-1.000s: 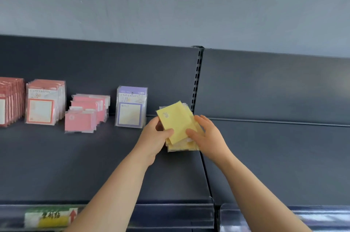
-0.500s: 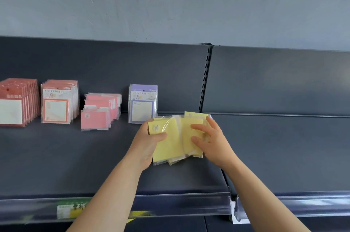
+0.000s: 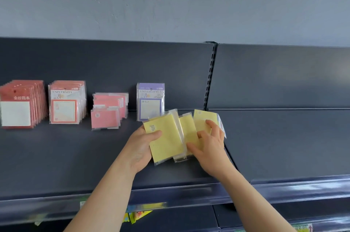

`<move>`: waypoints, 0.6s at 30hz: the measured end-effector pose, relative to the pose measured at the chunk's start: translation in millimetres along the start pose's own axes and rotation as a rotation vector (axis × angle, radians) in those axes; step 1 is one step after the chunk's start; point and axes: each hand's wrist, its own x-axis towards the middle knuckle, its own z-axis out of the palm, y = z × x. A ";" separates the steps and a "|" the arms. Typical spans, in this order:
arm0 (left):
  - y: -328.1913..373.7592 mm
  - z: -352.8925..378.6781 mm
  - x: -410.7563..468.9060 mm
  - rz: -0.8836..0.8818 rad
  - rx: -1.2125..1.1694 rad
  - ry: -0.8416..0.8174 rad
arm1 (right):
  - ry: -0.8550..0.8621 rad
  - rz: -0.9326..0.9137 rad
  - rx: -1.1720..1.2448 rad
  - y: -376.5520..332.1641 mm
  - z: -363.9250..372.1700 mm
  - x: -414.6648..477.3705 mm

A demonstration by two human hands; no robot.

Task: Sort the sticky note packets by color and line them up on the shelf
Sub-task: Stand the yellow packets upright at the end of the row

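Note:
Several yellow sticky note packets [image 3: 168, 142] are fanned out between my hands, low over the dark shelf [image 3: 75, 165]. My left hand [image 3: 141, 148] grips the front packet at its left edge, thumb on its face. My right hand [image 3: 210, 144] holds the right-hand packets, fingers curled over their faces. A purple packet [image 3: 150, 101] stands upright just behind the yellow ones. Further left stand pink packets [image 3: 108, 111], a row of red-framed packets [image 3: 66, 102] and a row of red packets [image 3: 20, 104].
The shelf's back panel [image 3: 113, 72] rises behind the rows, split by a slotted upright [image 3: 210, 80]. Right of it lies a bare shelf section [image 3: 284, 140]. A clear price rail [image 3: 170, 195] runs along the front edge, with colourful items below it.
The yellow packets went from a tilted stack to a spread fan held by both hands. The view has shifted so the shelf rows sit further right.

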 end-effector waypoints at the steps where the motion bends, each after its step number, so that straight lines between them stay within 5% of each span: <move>1: 0.4 -1.6 -1.8 -0.001 -0.001 -0.004 | -0.009 0.004 0.035 -3.0 0.7 -2.0; 18: 5.1 -26.3 -22.4 -0.004 -0.017 0.105 | 0.206 0.166 0.534 -34.5 0.3 -15.7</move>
